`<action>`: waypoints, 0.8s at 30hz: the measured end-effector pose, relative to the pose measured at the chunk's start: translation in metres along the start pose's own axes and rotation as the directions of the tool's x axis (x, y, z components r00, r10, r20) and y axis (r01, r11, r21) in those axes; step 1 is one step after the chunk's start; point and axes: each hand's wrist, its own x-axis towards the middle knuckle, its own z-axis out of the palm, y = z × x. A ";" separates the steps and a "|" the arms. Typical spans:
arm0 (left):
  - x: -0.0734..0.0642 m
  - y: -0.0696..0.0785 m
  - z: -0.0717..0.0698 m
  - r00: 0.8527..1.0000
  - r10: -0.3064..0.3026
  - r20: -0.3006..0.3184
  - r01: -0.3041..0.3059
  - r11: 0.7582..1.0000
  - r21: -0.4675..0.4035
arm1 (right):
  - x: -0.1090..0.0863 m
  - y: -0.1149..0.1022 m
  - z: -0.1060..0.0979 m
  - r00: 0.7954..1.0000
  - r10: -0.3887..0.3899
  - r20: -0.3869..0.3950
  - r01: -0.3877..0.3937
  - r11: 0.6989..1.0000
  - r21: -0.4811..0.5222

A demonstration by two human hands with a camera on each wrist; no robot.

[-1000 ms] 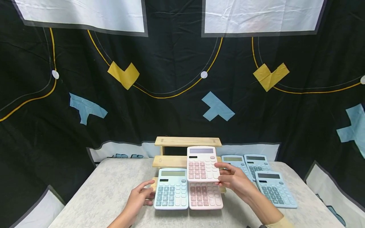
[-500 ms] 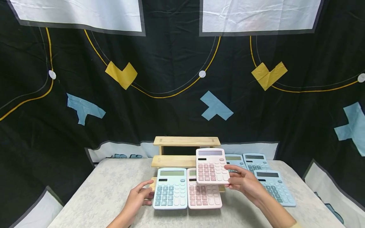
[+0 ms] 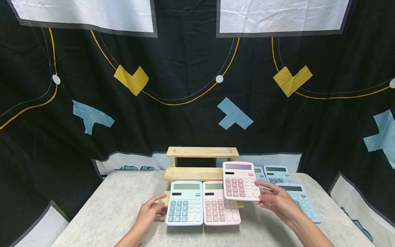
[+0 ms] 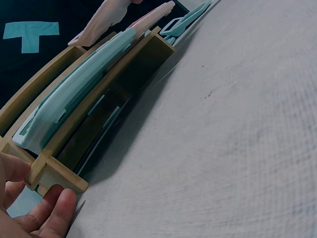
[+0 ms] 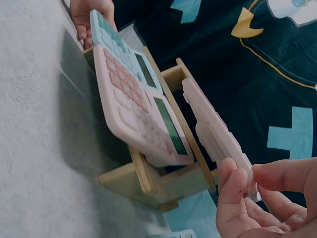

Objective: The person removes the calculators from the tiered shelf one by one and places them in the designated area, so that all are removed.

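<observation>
Between the thumb and fingers of my right hand is a pink calculator, pinched by its right edge and raised in front of the wooden rack. The right wrist view shows this calculator edge-on, apart from the rack. On the rack's lowest step lean a light blue calculator and, to its right, a second pink calculator, partly covered by the held one. My left hand grips the rack's left end; in the left wrist view thumb and fingers lie around its wooden corner.
Several light blue calculators stand or lie on the right of the table, including one at the back and one nearer, partly behind my right hand. The grey-white tabletop ends against a black patterned cloth.
My right hand has carried the pink calculator rightward and slightly down, uncovering more of the rack's middle step and the pink calculator below. The left hand stays at the rack's left end.
</observation>
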 end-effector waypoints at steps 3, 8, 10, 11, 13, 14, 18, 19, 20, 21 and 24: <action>0.000 0.001 0.000 1.000 0.000 -0.001 0.000 1.000 0.002 | -0.002 0.002 -0.006 1.000 0.009 -0.010 -0.009 1.000 0.005; 0.000 0.000 0.000 1.000 0.000 -0.006 0.000 1.000 -0.001 | -0.006 0.007 -0.018 0.999 0.022 -0.034 -0.022 1.000 0.006; 0.000 0.000 0.000 1.000 0.000 -0.005 0.000 1.000 -0.002 | -0.008 0.008 -0.023 0.999 0.030 -0.043 -0.030 1.000 0.009; -0.001 0.000 0.000 1.000 0.000 -0.006 0.000 1.000 -0.003 | -0.008 0.009 -0.026 0.998 0.036 -0.049 -0.036 0.999 0.011; -0.001 0.000 0.000 1.000 -0.003 -0.006 0.003 1.000 -0.006 | -0.010 0.010 -0.031 0.998 0.042 -0.045 -0.041 0.999 0.018; -0.001 0.000 0.000 1.000 -0.005 -0.006 0.005 1.000 -0.008 | -0.011 0.010 -0.033 0.998 0.048 -0.045 -0.047 0.999 0.024; 0.000 0.000 0.000 1.000 -0.008 -0.007 0.008 1.000 -0.011 | -0.014 0.013 -0.042 0.999 0.048 -0.017 -0.048 0.998 0.048; 0.000 0.000 0.000 1.000 -0.012 -0.011 0.012 1.000 -0.013 | -0.015 0.014 -0.044 0.999 0.048 -0.013 -0.048 0.997 0.054; -0.001 0.001 0.000 1.000 -0.012 -0.012 0.012 1.000 -0.013 | -0.015 0.014 -0.046 0.999 0.053 -0.012 -0.052 0.997 0.062; 0.000 0.000 0.000 1.000 -0.009 -0.010 0.009 1.000 -0.012 | -0.016 0.015 -0.049 0.999 0.049 -0.004 -0.048 0.997 0.064; -0.001 0.000 0.000 1.000 -0.007 -0.008 0.007 1.000 -0.012 | -0.019 0.018 -0.056 0.998 0.061 0.001 -0.061 0.996 0.072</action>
